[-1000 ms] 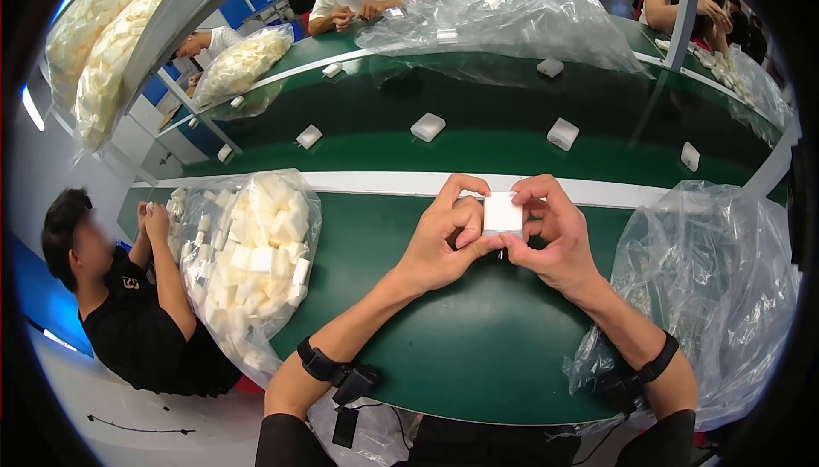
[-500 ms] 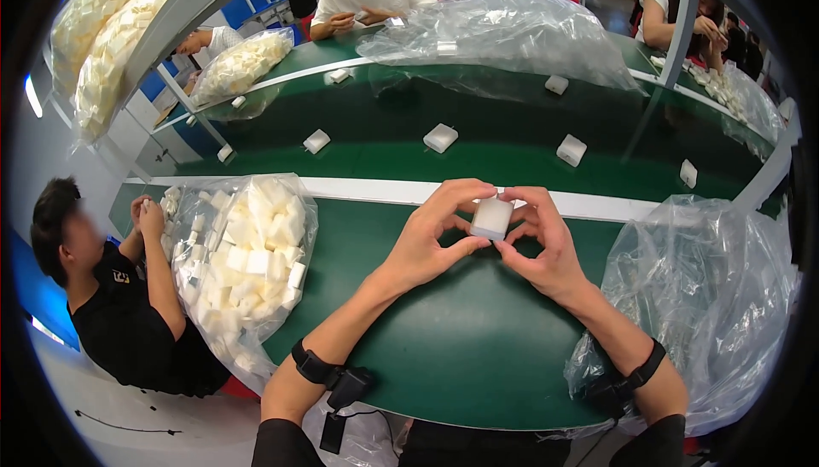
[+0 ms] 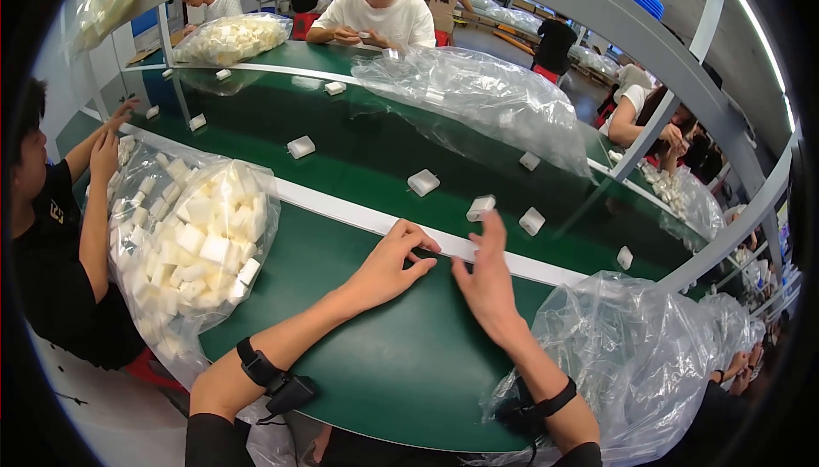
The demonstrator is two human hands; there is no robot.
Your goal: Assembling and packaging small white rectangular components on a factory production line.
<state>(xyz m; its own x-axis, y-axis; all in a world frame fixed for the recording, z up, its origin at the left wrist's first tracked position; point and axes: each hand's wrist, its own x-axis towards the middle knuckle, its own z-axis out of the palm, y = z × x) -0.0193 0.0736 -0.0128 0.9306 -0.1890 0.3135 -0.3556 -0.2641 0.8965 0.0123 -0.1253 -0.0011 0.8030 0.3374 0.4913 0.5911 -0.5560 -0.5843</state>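
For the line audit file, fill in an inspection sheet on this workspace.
Surface: green tabletop, white strip along its far edge.
Job's things: white block at the right hand's fingertips, contact unclear; more white blocks beyond the strip.
Clutter: clear bag of white pieces left, crumpled clear bag right.
Hands: left hand loosely curled, nothing visibly held; right open.
Cables: thin dark cord by the black forearm device, left.
Surroundings: co-workers left and across; grey metal frame.
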